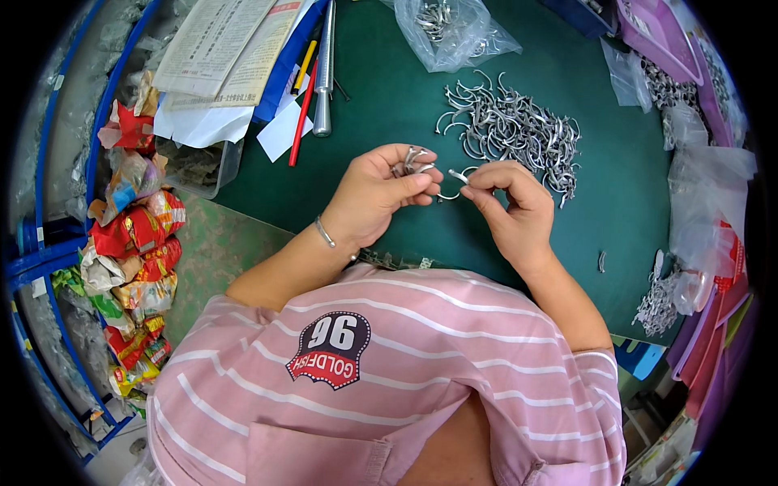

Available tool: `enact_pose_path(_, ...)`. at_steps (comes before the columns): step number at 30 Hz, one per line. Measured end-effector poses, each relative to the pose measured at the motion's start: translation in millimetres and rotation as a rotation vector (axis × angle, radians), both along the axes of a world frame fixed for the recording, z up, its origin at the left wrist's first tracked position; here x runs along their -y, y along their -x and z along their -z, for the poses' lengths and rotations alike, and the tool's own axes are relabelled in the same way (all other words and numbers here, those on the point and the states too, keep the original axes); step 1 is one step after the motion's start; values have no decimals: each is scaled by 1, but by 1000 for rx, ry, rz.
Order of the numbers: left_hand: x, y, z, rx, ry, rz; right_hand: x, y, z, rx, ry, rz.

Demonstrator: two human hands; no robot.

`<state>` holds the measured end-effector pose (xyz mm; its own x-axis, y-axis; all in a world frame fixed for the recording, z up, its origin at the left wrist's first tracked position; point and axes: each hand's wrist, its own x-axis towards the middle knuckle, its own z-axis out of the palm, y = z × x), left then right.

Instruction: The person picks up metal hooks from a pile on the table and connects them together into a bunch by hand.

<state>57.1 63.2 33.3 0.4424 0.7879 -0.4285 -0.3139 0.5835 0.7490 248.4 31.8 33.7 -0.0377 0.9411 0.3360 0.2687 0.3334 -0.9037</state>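
Note:
My left hand point(363, 198), a silver bangle at its wrist, is closed around several small silver metal rings point(415, 159) gathered between thumb and fingers. Just to its right, my right hand point(517, 209) pinches a single curved metal ring point(459, 176) between thumb and forefinger. Part of that ring's curve drops into the gap between the two hands. Beyond my right hand lies a loose heap of similar curved silver pieces point(515, 134) on the dark green tabletop point(377, 89). Whether the pieces are joined to one another is too small to tell.
A clear plastic bag point(454, 36) with metal pieces lies at the far edge. Left are a metal rod point(323, 77), a red pen point(303, 117) and printed papers point(219, 49). A small silver pile point(658, 301) and a pink tray point(660, 36) are at the right.

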Motion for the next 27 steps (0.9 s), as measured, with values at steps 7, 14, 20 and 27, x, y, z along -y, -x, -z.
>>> enact_pose_path(7, 8, -13, 9, 8, -193, -19, 6, 9, 3, 85, -149, -69)
enact_pose_path(14, -8, 15, 10, 168, 97, -175, 2, -1, 5, 584, -96, -153)
enact_pose_path(20, 5, 10, 10, 184, 220, -8, -1, 9, -8, 261, -65, -117)
enact_pose_path(27, -8, 10, 11, 195, 290, -47, -10, 16, 6, 531, -112, -85)
